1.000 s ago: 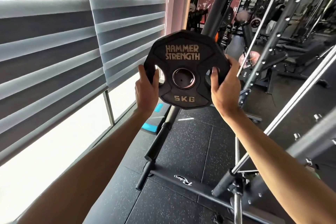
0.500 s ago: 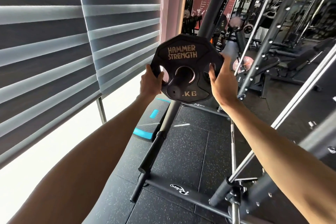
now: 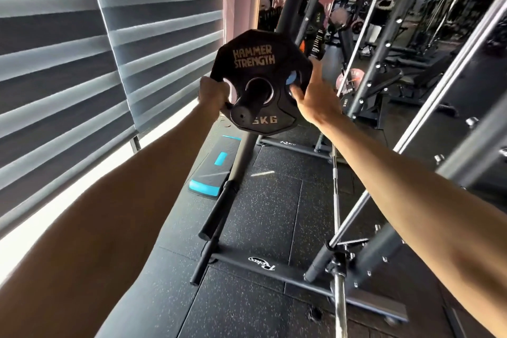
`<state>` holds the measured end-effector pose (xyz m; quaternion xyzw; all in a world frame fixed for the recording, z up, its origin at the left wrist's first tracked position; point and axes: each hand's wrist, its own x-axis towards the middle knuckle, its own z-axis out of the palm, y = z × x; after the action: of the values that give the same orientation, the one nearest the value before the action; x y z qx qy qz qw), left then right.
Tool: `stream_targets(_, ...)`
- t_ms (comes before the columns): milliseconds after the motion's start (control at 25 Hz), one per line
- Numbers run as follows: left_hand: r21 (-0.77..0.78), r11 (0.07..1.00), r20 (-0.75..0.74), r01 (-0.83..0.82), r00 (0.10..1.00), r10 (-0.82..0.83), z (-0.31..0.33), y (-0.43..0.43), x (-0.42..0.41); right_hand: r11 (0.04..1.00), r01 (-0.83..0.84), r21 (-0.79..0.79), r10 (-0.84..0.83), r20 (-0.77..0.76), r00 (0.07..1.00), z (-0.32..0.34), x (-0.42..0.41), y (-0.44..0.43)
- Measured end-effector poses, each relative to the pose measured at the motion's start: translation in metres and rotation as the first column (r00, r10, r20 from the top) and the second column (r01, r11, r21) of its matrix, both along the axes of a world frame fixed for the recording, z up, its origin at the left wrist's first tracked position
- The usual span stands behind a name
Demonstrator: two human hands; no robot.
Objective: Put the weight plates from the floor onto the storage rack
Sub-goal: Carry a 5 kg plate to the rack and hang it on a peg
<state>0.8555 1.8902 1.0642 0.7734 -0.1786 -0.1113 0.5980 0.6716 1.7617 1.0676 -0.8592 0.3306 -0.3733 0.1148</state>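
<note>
On one peg (image 3: pixel 247 107), one plate (image 3: pixel 255 61)

The weight plate (image 3: pixel 256 44) has a matt black, rubbery-looking skin with dull gold lettering. The peg (image 3: pixel 248 105) through its hole and the rack frame (image 3: pixel 236 261) are matt black painted metal. The barbell (image 3: pixel 340 302) is bright polished metal. The floor (image 3: pixel 260 208) is grainy, speckled rubber tile. The blinds (image 3: pixel 68 68) look like soft woven cloth.

Weight plate (image 3: pixel 255 60): one second ago held clear of rack, centre hole empty. Now threaded onto storage peg (image 3: pixel 247 107); peg end protrudes through hole toward camera, covering part of 5KG mark. Plate face now tilted. Right hand (image 3: pixel 315 99): fingers formerly wrapped round rim, now extended up along it.
</note>
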Motion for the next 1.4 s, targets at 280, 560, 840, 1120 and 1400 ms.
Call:
stream_targets(280,-0.108,0.985,0.657,-0.136,0.734,0.174,0.068,-0.007,-0.086,0.997,0.004,-0.075,-0.002,0.02,1.0,0.021,-0.043,-0.007)
stream_targets(560,0.045,0.985,0.823,0.168,0.552,-0.131,0.057,-0.1,-0.251,0.996,0.049,-0.068,-0.045,0.052,0.998,0.011,-0.193,-0.056)
stream_targets(840,0.601,0.7,0.562,0.385,0.42,-0.713,-0.055,-0.219,-0.48,0.936,0.319,0.148,-0.28,-0.237,0.93,-0.068,-0.449,-0.136)
stream_targets(1120,0.874,0.239,0.209,0.423,0.116,-0.971,-0.157,-0.305,-0.67,0.796,0.506,0.332,-0.377,-0.383,0.843,-0.164,-0.651,-0.18)
stream_targets(1400,0.891,-0.078,-0.106,0.446,0.038,-0.994,-0.258,-0.397,-0.769,0.672,0.598,0.437,-0.334,-0.541,0.771,-0.266,-0.773,-0.255)
